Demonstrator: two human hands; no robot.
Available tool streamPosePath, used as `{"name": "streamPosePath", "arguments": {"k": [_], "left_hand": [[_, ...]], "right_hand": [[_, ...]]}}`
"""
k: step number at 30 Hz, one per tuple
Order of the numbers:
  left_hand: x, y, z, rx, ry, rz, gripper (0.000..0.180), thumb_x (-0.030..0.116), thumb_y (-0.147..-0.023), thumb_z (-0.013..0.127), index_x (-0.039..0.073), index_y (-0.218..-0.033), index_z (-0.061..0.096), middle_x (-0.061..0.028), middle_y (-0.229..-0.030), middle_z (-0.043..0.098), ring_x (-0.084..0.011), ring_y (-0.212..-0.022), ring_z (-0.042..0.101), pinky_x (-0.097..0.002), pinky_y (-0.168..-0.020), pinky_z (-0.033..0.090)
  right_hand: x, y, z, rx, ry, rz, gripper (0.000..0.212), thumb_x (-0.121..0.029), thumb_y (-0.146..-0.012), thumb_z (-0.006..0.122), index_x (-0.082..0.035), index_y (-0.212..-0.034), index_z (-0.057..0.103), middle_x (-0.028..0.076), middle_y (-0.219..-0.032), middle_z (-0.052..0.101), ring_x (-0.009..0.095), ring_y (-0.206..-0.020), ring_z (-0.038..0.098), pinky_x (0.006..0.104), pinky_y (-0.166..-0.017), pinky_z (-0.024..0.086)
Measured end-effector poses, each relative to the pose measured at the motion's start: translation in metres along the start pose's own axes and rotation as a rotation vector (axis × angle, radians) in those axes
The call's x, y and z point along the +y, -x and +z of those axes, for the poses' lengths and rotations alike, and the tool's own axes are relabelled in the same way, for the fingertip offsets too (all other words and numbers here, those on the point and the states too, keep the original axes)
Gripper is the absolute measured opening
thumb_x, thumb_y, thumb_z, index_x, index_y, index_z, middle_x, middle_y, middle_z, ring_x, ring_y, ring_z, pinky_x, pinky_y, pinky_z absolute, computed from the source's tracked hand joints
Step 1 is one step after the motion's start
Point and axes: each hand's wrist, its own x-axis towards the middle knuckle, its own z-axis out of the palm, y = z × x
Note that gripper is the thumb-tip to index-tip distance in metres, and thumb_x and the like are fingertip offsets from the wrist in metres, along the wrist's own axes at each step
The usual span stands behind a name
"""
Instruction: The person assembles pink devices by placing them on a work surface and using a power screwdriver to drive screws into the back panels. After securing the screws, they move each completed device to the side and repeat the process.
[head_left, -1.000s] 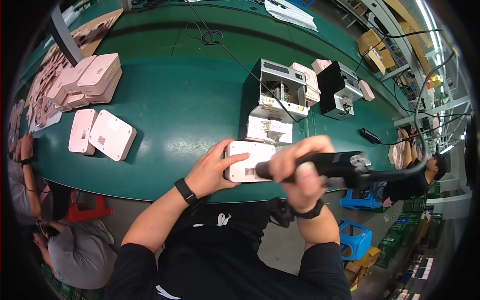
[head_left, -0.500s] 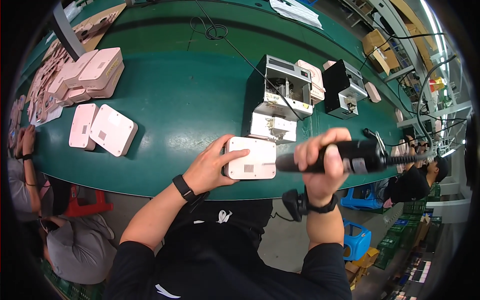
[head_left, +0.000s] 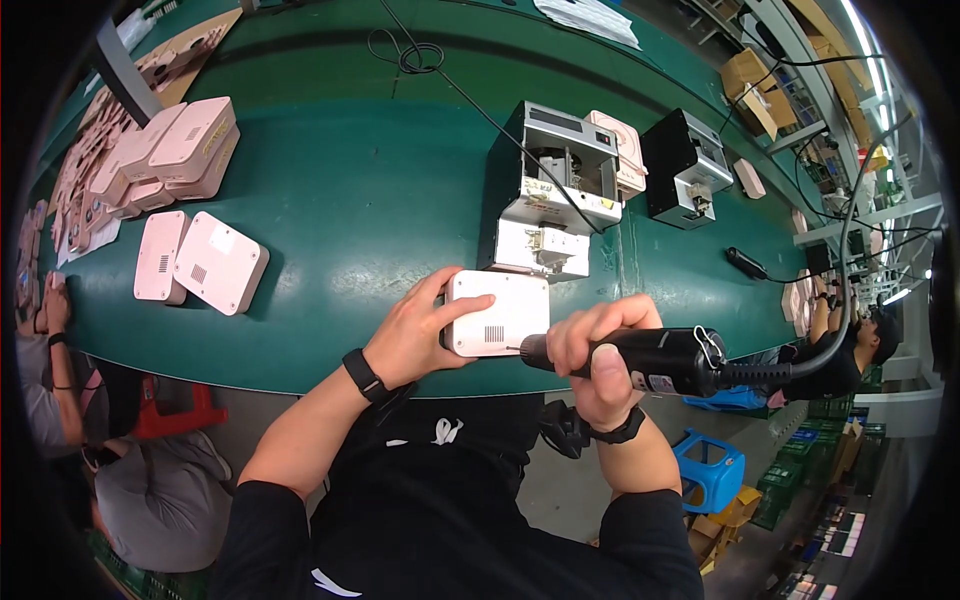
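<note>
"Holding what, that left hand [head_left: 412, 335] near the middle of the frame?"

"A pale pink box [head_left: 520, 300] with rounded corners. The fingers close on its left end, and one digit lies across the upper face, above a small grid of slots."

"And the right hand [head_left: 600, 365]?"

"It wraps firmly round a black electric screwdriver [head_left: 665, 360], whose nose points left. The thin bit [head_left: 513, 349] reaches over the lower right part of the box; whether its tip touches a screw, I cannot tell."

"Where does the box sit?"

"On the green table [head_left: 340, 200], at the centre of the frame, just below a silver-and-black machine [head_left: 565, 205]."

"What else lies about?"

"Two similar boxes [head_left: 222, 262] at the left, one overlapping the other, and a stack of boxes [head_left: 195, 140] in the upper left. A second machine [head_left: 690, 170] stands in the upper right, and a black cable [head_left: 420, 58] loops near the upper edge."

"Anyone nearby?"

"A co-worker's hand [head_left: 57, 305] shows at the left edge, and another person [head_left: 850, 360] at the right edge. A blue stool [head_left: 712, 470] stands lower right, a red stool [head_left: 180, 410] lower left."
</note>
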Motion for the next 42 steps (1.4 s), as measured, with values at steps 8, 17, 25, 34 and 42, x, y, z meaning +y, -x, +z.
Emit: {"name": "streamPosePath", "arguments": {"k": [8, 17, 25, 34, 42], "left_hand": [[0.000, 0.001, 0.000, -0.003, 0.007, -0.003, 0.077, 0.011, -0.058, 0.089, 0.024, -0.129, 0.063, -0.0170, -0.140, 0.045, -0.0373, -0.120, 0.055, -0.0430, -0.100, 0.050], [0.004, -0.001, 0.000, -0.022, -0.025, -0.016, 0.077, 0.011, -0.059, 0.088, 0.025, -0.130, 0.063, -0.0152, -0.140, 0.045, -0.0366, -0.120, 0.055, -0.0424, -0.100, 0.051], [0.005, 0.005, 0.001, -0.018, -0.038, -0.027, 0.078, 0.010, -0.058, 0.089, 0.025, -0.130, 0.063, -0.0156, -0.138, 0.046, -0.0367, -0.119, 0.056, -0.0423, -0.099, 0.051], [0.007, -0.004, -0.001, -0.019, -0.038, -0.011, 0.078, 0.009, -0.058, 0.089, 0.024, -0.129, 0.063, -0.0163, -0.138, 0.046, -0.0367, -0.118, 0.056, -0.0419, -0.098, 0.052], [0.003, -0.003, -0.001, 0.001, -0.038, 0.023, 0.075, 0.010, -0.060, 0.088, 0.022, -0.129, 0.062, -0.0168, -0.138, 0.046, -0.0374, -0.118, 0.056, -0.0424, -0.099, 0.051]], "right_hand": [[-0.007, -0.008, 0.001, -0.033, 0.041, -0.051, 0.034, -0.029, -0.090, 0.066, -0.008, -0.100, 0.041, 0.005, -0.065, 0.049, 0.016, -0.053, 0.047, 0.0336, -0.054, 0.045], [-0.004, -0.082, -0.028, 0.242, 0.149, -0.214, 0.021, -0.024, -0.095, 0.054, -0.007, -0.102, 0.044, 0.006, -0.066, 0.049, 0.015, -0.052, 0.047, 0.0338, -0.054, 0.043], [-0.018, -0.025, -0.035, 0.162, 0.018, -0.129, 0.023, -0.025, -0.094, 0.055, -0.007, -0.102, 0.044, 0.006, -0.067, 0.050, 0.016, -0.051, 0.046, 0.0338, -0.053, 0.042], [-0.010, 0.001, -0.038, 0.164, 0.073, -0.107, 0.025, -0.024, -0.092, 0.059, -0.007, -0.101, 0.043, 0.006, -0.066, 0.049, 0.016, -0.050, 0.045, 0.0334, -0.052, 0.042], [0.004, 0.002, -0.035, 0.137, 0.019, -0.161, 0.023, -0.020, -0.091, 0.059, -0.007, -0.098, 0.041, 0.007, -0.065, 0.047, 0.016, -0.050, 0.044, 0.0327, -0.050, 0.042]]}}
